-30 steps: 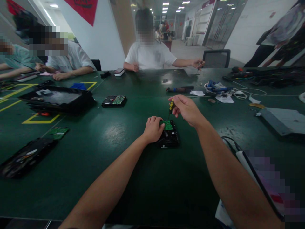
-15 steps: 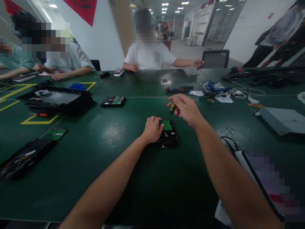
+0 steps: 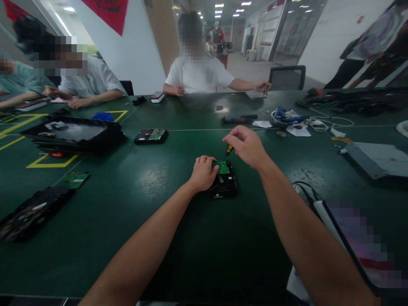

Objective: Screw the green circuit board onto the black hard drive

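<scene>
A black hard drive (image 3: 228, 185) lies on the green table in front of me, its green circuit board (image 3: 223, 167) facing up at the far end. My left hand (image 3: 205, 173) is closed around the drive's left side, with the thumb over the edge of the board. In my right hand (image 3: 245, 144) is a small screwdriver (image 3: 229, 149) with a yellow and black handle, pinched from above. It points down, and its thin shaft reaches the board; I cannot make out whether the tip sits in a screw.
Another hard drive (image 3: 151, 136) lies ahead on the left, near a black tray (image 3: 76, 131). At the left are an opened drive (image 3: 35, 210) and a loose circuit board (image 3: 75, 179). A grey metal box (image 3: 376, 159) and a tablet-like device (image 3: 350, 242) are at right. Co-workers sit opposite.
My right hand's fingers have shifted around the screwdriver handle, which now shows less and stands slightly lower. My left hand and the hard drive stay in place.
</scene>
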Tool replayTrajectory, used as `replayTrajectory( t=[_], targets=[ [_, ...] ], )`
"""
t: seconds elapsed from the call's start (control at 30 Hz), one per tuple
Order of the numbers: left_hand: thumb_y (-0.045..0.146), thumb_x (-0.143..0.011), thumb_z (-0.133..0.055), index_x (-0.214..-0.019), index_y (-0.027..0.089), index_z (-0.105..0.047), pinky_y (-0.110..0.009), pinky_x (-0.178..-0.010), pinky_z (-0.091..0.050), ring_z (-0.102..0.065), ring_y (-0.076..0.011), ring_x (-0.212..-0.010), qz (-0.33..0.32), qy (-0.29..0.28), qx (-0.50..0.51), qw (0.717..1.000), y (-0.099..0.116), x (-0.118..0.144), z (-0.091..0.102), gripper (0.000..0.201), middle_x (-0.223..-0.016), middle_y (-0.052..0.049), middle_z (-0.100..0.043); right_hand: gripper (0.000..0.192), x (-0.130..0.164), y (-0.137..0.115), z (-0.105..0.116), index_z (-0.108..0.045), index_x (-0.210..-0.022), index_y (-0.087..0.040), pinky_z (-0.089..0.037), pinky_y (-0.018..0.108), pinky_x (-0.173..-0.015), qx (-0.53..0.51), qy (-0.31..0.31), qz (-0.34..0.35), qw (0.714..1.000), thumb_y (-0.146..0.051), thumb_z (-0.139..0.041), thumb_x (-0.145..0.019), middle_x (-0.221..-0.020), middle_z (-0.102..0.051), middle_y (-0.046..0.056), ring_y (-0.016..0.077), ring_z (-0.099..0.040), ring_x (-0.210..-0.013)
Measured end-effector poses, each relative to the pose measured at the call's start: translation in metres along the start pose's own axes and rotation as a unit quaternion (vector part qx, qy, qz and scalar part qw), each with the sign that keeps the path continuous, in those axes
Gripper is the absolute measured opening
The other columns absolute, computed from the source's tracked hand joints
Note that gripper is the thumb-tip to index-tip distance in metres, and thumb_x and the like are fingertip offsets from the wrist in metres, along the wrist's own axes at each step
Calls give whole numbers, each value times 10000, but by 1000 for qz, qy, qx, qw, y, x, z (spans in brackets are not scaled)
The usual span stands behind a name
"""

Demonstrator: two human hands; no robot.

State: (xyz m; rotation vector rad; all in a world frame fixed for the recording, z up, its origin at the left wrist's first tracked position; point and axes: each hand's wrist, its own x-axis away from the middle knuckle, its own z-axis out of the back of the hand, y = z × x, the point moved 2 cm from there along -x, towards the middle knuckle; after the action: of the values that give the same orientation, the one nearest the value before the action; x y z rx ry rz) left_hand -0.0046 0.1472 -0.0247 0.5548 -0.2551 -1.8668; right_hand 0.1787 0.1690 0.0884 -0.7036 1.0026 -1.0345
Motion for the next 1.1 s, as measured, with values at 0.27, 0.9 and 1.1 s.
replayTrajectory(
  t=[0.27,0.9,1.1],
  targets=[
    [370,-1027,-486,-1334,187,-577,-472,-1110,-403,-484,-310,-1251,4,-3,0,1000,1,1,2,369,-1286,-133,-579,385,1,-1,-4,-720,-1066,-252,-413,308,-548,-65,-63,-11,996,-564,-499,-1020,-828,-671,37,141,-549,-613],
    [369,-1016,-501,-1314,209,-589,-480,-1103,-415,-490,-311,-1250,13,-2,4,1000,2,0,2,349,-1276,-126,-579,302,1,-4,-5,-699,-954,-231,-412,296,-541,-67,-52,-7,996,-505,-578,-984,-999,-742,56,112,-528,-596],
    [381,-1023,-487,-1317,203,-589,-488,-1092,-419,-491,-316,-1243,12,-2,7,1000,2,0,2,358,-1271,-131,-586,331,0,-1,-5,-732,-1056,-240,-410,299,-526,-99,-68,-27,992,-503,-539,-1000,-1050,-733,69,131,-568,-634]
  ],
)
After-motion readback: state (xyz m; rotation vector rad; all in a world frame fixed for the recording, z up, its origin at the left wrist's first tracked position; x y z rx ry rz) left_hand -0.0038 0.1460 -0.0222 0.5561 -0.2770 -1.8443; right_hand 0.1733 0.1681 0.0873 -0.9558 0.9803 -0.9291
